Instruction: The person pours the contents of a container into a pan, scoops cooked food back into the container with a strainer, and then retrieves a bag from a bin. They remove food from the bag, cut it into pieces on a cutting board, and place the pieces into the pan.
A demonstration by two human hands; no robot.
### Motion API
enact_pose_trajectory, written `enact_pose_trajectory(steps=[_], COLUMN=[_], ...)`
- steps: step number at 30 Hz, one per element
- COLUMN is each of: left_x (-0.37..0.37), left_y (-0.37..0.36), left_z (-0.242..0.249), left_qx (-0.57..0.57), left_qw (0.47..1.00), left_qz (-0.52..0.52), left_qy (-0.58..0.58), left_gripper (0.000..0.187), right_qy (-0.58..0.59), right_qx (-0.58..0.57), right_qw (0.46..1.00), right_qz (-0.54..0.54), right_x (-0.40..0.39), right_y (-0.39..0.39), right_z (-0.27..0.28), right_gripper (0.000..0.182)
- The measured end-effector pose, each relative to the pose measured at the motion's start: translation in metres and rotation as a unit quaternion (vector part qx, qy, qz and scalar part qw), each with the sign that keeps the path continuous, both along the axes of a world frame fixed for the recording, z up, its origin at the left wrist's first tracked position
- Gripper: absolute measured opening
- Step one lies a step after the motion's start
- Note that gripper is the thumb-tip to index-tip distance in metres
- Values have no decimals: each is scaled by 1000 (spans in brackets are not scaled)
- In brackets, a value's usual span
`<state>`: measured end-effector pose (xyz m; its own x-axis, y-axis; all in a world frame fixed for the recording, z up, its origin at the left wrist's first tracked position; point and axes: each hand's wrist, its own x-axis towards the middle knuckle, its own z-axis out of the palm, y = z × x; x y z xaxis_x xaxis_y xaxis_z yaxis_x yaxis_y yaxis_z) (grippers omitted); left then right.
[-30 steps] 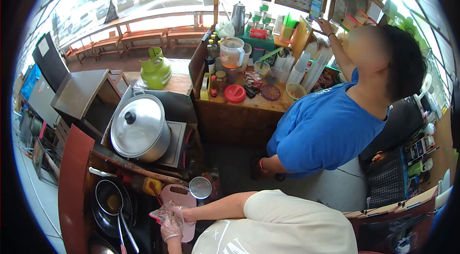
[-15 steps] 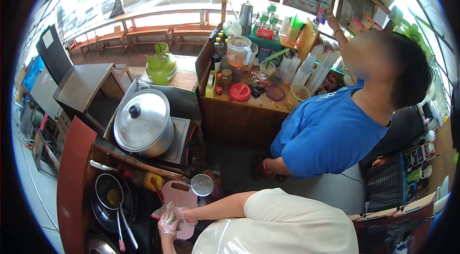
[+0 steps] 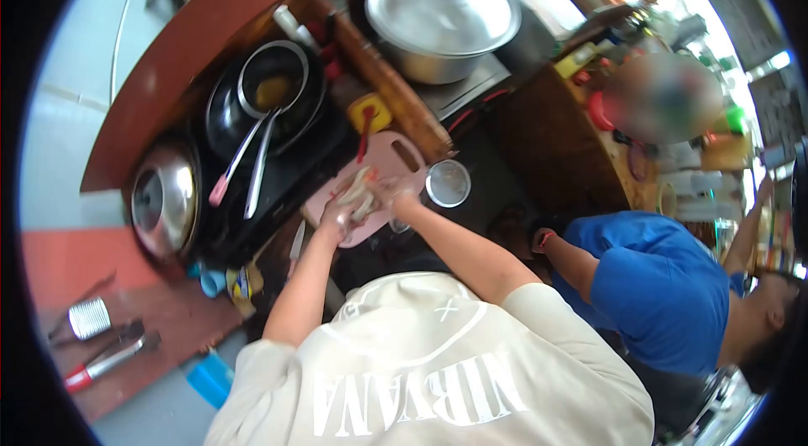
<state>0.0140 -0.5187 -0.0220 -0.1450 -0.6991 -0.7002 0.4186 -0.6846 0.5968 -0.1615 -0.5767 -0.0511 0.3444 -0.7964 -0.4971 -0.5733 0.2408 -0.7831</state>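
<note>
Over a pink cutting board [image 3: 402, 148], both my hands are in thin clear plastic gloves. My left hand [image 3: 338, 219] is closed around the near side of some pale, whitish strips of food [image 3: 362, 195] with a bit of red. On their other side my right hand [image 3: 397, 196] grips the same food, its fingers partly blurred. What food it is I cannot make out. Just left of the board, a knife [image 3: 298, 241] lies close to my left forearm. A round metal-rimmed container [image 3: 448, 183] stands to the right of the board.
Left of the board, a strainer [image 3: 273, 48] and tongs-like metal utensils rest over a black wok [image 3: 220, 128]. A large lidded pot [image 3: 443, 17] is on a stove ahead. A co-worker in a blue shirt [image 3: 656, 286] stands at my right. A metal lid [image 3: 165, 202] is far left.
My view has turned down and to the left, bringing the board nearer the middle. Both hands stay together on the pale food. The co-worker now appears farther right.
</note>
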Motion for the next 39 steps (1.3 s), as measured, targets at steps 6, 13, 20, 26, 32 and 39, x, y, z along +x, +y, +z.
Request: enact_pose_trajectory(steps=[6, 13, 20, 26, 32, 39], left_x=[19, 44, 69, 86, 52, 50], left_y=[12, 23, 26, 30, 6, 34], left_z=[-8, -32, -38, -58, -37, -90], left_qx=[-12, -14, -9, 2, -2, -148], left_qw=[998, 997, 1000, 1000, 990, 931], left_qz=[-6, 49, -3, -11, 50, 75], left_qy=[-68, -53, 2, -12, -129, -324], left_gripper=[45, 61, 55, 52, 52, 68], right_qy=[290, 307, 91, 57, 75, 20], right_qx=[-174, -113, -155, -215, -300, -291], right_qw=[922, 922, 979, 957, 925, 909], right_qz=[192, 205, -101, -187, -222, -299], right_x=[2, 5, 5, -5, -13, -32], right_y=[7, -4, 6, -8, 2, 33], right_z=[21, 21, 13, 45, 94, 113], right_gripper=[35, 32, 26, 25, 25, 23])
